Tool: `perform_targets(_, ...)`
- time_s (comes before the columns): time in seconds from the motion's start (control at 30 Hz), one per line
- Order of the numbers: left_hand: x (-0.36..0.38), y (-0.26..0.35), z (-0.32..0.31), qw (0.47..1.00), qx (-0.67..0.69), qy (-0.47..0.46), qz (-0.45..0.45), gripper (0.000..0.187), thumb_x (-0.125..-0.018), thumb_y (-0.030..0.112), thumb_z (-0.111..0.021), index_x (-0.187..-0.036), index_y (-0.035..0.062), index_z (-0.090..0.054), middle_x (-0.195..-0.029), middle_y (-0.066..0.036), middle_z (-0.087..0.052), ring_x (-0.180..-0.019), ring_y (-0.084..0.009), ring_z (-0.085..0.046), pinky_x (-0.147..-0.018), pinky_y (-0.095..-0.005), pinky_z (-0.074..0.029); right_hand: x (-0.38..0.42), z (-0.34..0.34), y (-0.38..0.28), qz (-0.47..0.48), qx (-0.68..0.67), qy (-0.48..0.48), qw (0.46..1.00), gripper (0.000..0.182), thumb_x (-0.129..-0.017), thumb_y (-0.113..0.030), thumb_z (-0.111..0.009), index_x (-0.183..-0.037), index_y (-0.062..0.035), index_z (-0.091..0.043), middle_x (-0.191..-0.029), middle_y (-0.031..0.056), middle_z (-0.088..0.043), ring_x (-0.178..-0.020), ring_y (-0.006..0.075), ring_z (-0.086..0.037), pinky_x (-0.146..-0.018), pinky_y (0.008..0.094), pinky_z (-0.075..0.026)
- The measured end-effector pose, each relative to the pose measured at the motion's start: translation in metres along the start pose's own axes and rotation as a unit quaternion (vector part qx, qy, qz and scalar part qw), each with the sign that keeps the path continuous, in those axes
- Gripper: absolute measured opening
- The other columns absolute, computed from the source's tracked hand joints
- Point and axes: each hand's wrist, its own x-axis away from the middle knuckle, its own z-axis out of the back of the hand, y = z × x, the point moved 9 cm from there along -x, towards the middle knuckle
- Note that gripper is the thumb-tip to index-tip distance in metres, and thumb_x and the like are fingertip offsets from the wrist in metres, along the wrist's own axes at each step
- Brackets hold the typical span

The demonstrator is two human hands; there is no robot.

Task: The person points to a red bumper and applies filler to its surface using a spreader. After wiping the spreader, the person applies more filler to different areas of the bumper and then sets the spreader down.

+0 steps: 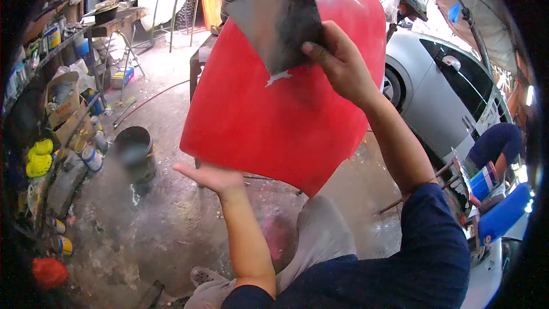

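Note:
A dark, flat square sheet (289, 26) with a greyish, smeared-looking face is pinched in my right hand (343, 60), thumb on the near face at its right corner. Behind it stands a large red car hood (269, 126), pale at its upper end. A small jagged light patch (278, 78) shows on the red just below the sheet's lower corner. My left hand (214, 176) is palm up at the hood's lower left edge, thumb stretched out to the left. The hood's edge hides its other fingers.
A black bucket (137, 154) stands on the stained floor to the left, near shelves of cans and a cardboard box (62, 97). A silver car (429, 83) is parked at the right. Another person's bent leg (497, 143) shows at far right, near a blue container (503, 214).

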Motion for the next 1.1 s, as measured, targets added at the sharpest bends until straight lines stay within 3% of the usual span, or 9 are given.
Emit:
perform_targets(0.2,0.014,0.008,-0.039,0.99,-0.097,0.099,-0.035,0.098,-0.092,0.082,-0.031,-0.15,0.0038,-0.04,-0.156,-0.014,-0.041,-0.144,-0.033,-0.039,-0.119,-0.0503,-0.031,-0.001,-0.008,-0.001,0.01,0.008,-0.018,1.0,0.025,-0.101,-0.011,-0.06,-0.122,0.001,-0.055,-0.107,0.0084,-0.066,-0.104,0.0152,-0.06,-0.095,0.0335,-0.048)
perform_targets(0.33,0.009,0.005,-0.036,0.989,-0.109,0.08,-0.06,0.098,-0.093,0.082,-0.029,-0.15,0.0033,-0.039,-0.156,-0.014,-0.041,-0.143,-0.0329,-0.039,-0.119,-0.0499,-0.031,-0.003,-0.015,0.015,0.002,-0.045,-0.034,0.998,0.025,-0.101,-0.013,-0.061,-0.122,0.0004,-0.055,-0.107,0.0084,-0.067,-0.103,0.0147,-0.06,-0.094,0.0337,-0.049)
perform_targets(0.57,0.003,0.005,-0.026,0.987,-0.12,0.08,-0.068,0.098,-0.093,0.082,-0.026,-0.15,0.0028,-0.039,-0.155,-0.015,-0.042,-0.142,-0.0329,-0.041,-0.118,-0.0496,-0.032,-0.008,-0.014,-0.002,0.033,0.085,-0.062,0.994,0.024,-0.102,-0.012,-0.06,-0.121,0.0004,-0.053,-0.106,0.0095,-0.066,-0.104,0.015,-0.061,-0.093,0.0343,-0.049)
perform_targets(0.67,0.004,0.006,-0.026,0.984,-0.13,0.098,-0.072,0.098,-0.094,0.082,-0.024,-0.15,0.003,-0.039,-0.155,-0.015,-0.042,-0.142,-0.0328,-0.042,-0.118,-0.0498,-0.033,-0.01,-0.01,-0.014,0.038,-0.033,-0.047,0.998,0.023,-0.105,-0.013,-0.056,-0.124,-0.0016,-0.052,-0.111,0.0038,-0.061,-0.108,0.0129,-0.056,-0.097,0.0316,-0.046)
perform_targets(0.77,0.002,0.006,-0.021,0.983,-0.135,0.098,-0.072,0.096,-0.094,0.081,-0.024,-0.15,0.0038,-0.039,-0.155,-0.014,-0.042,-0.142,-0.0328,-0.042,-0.118,-0.05,-0.033,-0.001,-0.029,0.005,0.013,0.145,-0.15,0.978,0.025,-0.105,-0.014,-0.057,-0.125,-0.0017,-0.051,-0.111,0.0039,-0.061,-0.105,0.0142,-0.058,-0.093,0.0323,-0.049)
perform_targets(0.87,0.006,0.008,-0.029,0.982,-0.139,0.102,-0.075,0.095,-0.095,0.081,-0.024,-0.15,0.0044,-0.04,-0.155,-0.014,-0.043,-0.142,-0.0329,-0.042,-0.118,-0.0503,-0.033,-0.009,-0.01,-0.013,0.042,0.056,-0.067,0.995,0.027,-0.105,-0.016,-0.057,-0.127,-0.0016,-0.05,-0.111,0.0041,-0.061,-0.103,0.0142,-0.06,-0.088,0.0317,-0.051)
perform_targets(0.9,0.008,0.007,-0.032,0.982,-0.141,0.103,-0.074,0.095,-0.095,0.081,-0.024,-0.15,0.0046,-0.04,-0.155,-0.014,-0.043,-0.142,-0.0329,-0.042,-0.118,-0.0503,-0.033,-0.012,-0.002,-0.018,0.059,0.017,-0.015,0.998,0.022,-0.102,-0.013,-0.059,-0.119,-0.0001,-0.054,-0.105,0.0106,-0.066,-0.101,0.0181,-0.062,-0.092,0.0362,-0.05)
perform_targets(1.0,0.007,0.008,-0.028,0.98,-0.141,0.115,-0.082,0.095,-0.095,0.081,-0.024,-0.15,0.0045,-0.04,-0.155,-0.014,-0.043,-0.141,-0.033,-0.043,-0.118,-0.0502,-0.033,-0.006,-0.017,0.007,0.046,0.065,-0.08,0.994,0.028,-0.105,-0.017,-0.056,-0.128,-0.0019,-0.049,-0.113,0.0045,-0.061,-0.103,0.0127,-0.06,-0.084,0.0305,-0.052)
perform_targets(1.1,0.004,0.007,-0.026,0.984,-0.13,0.101,-0.074,0.095,-0.094,0.081,-0.025,-0.149,0.0047,-0.041,-0.155,-0.013,-0.043,-0.141,-0.0329,-0.043,-0.118,-0.0499,-0.033,-0.005,-0.002,-0.008,0.009,-0.043,-0.017,0.999,0.029,-0.105,-0.015,-0.057,-0.129,-0.0011,-0.049,-0.114,0.0042,-0.061,-0.107,0.013,-0.057,-0.09,0.0322,-0.051)
